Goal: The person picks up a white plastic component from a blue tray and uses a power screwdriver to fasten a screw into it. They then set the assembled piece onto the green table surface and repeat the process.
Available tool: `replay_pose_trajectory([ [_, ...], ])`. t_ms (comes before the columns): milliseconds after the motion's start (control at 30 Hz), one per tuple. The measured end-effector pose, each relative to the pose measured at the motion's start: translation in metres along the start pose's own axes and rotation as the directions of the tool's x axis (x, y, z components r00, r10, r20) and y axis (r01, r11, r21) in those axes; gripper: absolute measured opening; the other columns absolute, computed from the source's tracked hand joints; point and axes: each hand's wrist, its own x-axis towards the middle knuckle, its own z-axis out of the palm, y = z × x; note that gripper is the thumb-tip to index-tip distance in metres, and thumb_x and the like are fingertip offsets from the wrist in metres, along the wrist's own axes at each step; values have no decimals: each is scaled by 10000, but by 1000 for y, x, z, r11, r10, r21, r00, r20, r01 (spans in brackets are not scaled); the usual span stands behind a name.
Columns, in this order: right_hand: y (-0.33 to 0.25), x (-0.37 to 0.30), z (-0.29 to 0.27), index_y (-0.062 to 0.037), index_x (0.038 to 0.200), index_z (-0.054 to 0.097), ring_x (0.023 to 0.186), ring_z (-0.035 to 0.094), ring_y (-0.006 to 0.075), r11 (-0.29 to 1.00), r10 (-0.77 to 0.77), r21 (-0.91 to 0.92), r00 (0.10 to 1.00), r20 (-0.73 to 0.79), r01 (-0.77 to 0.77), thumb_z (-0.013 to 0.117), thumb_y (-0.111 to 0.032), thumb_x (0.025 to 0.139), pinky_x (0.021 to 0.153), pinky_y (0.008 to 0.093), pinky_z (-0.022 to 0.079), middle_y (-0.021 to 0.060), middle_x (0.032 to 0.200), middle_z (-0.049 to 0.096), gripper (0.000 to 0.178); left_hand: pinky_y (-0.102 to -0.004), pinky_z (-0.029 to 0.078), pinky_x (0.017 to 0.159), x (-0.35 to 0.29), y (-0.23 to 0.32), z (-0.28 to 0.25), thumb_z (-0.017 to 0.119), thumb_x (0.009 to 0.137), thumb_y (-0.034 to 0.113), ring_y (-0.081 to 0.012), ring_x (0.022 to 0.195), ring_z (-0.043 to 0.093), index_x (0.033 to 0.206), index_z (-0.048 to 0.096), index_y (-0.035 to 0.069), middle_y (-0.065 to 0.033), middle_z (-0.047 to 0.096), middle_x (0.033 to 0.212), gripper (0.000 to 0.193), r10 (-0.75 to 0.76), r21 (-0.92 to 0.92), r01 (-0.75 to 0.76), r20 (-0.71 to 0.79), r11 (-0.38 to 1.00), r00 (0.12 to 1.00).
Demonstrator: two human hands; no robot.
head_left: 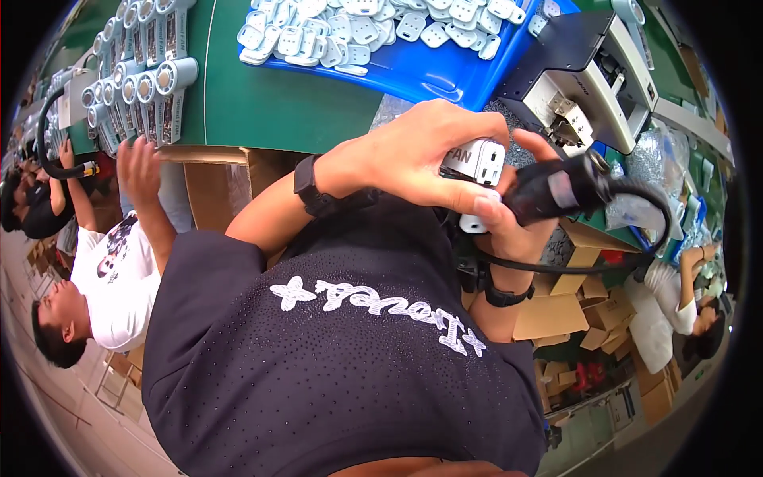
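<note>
My left hand (421, 155) is closed around a white plastic casing (490, 163) with a dark printed side and small openings in its end. A pale rounded part (473, 222) shows just below my left thumb. Close beside it, my right hand (520, 238) grips a black corded electric screwdriver (552, 191), a thick cylinder angled toward the casing. Its tip is hidden behind my fingers and the casing. The tool's black cable (666, 215) loops out to the right and back below my right hand.
A blue tray (445, 79) heaped with pale plastic plates (342, 32) lies ahead on the green table (278, 107). Rows of light-blue handheld devices (147, 87) stand left. A black-and-white machine (592, 87) stands right, above cardboard boxes (556, 314). Co-workers sit left (119, 270) and right (675, 294).
</note>
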Motion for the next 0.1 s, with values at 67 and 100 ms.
replay_pose_trajectory([
  [67, -3, -5, 0, 14, 1438, 367, 805, 634, 112, 976, -96, 201, 994, 49, 84, 900, -172, 740, 754, 243, 510, 67, 894, 653, 897, -351, 505, 644, -4, -1, -4, 749, 741, 646, -285, 732, 654, 1062, 592, 8, -153, 673, 934, 731, -30, -14, 31, 68, 999, 997],
  [100, -10, -6, 1, 11, 1466, 323, 831, 635, 114, 996, -28, 80, 1000, -1, 28, 885, -216, 766, 780, 231, 501, 74, 922, 653, 926, -355, 516, 664, -7, -4, -6, 737, 751, 654, -283, 756, 670, 1074, 596, 9, -180, 689, 983, 735, -15, -3, 15, 84, 1000, 996],
])
